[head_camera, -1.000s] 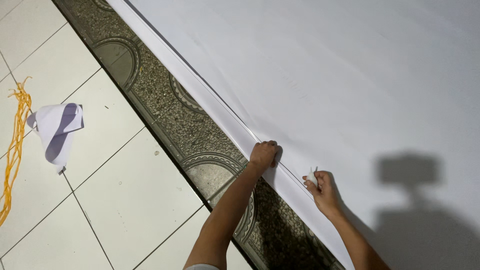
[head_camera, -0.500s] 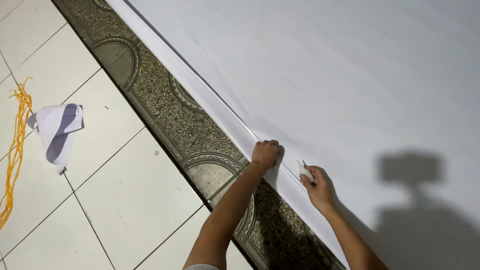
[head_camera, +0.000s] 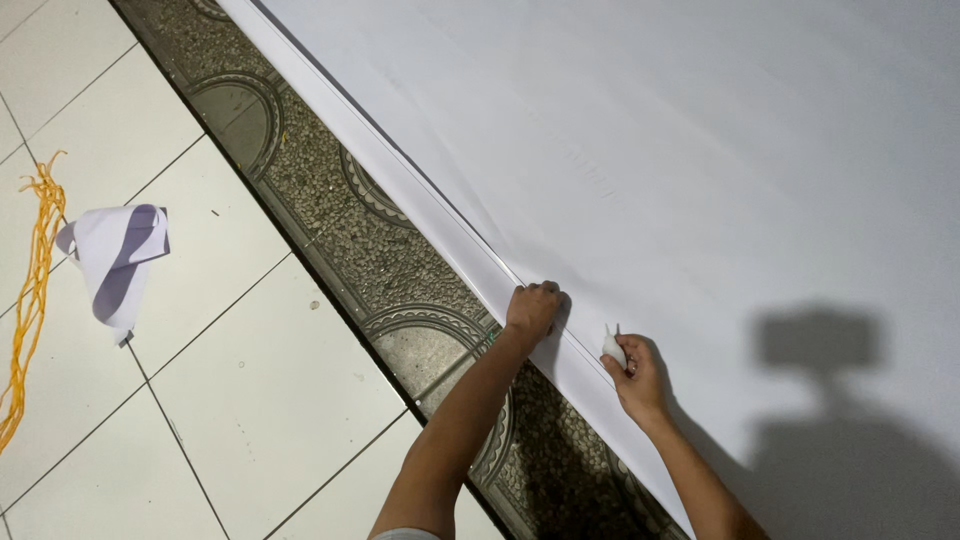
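1. White fabric sheet (head_camera: 640, 150) is lying spread across the floor, filling the upper right of the view, with its folded hem (head_camera: 400, 180) running diagonally from the top centre down toward the bottom right.
2. Left hand (head_camera: 533, 310) is curling shut and pressing down on the hem, knuckles up, right at the edge of the fabric.
3. Right hand (head_camera: 634, 368) is gripping a small white object (head_camera: 612, 346), perhaps chalk or a tiny tool; I cannot tell which. It is resting on the sheet just beside the left hand, on the inner side of the hem.
4. Patterned pebble border (head_camera: 380, 250) of the floor is lying directly beside the hem, and the left forearm is crossing over it.
5. Pale floor tiles (head_camera: 250, 380) are filling the left side.
6. Crumpled white-and-purple cloth scrap (head_camera: 118, 255) is lying on the tiles, well apart from both hands.
7. Orange cord (head_camera: 35, 290) is trailing along the far left edge, near the scrap.
8. Dark shadow (head_camera: 830, 420) is falling on the sheet to the right of the right hand.
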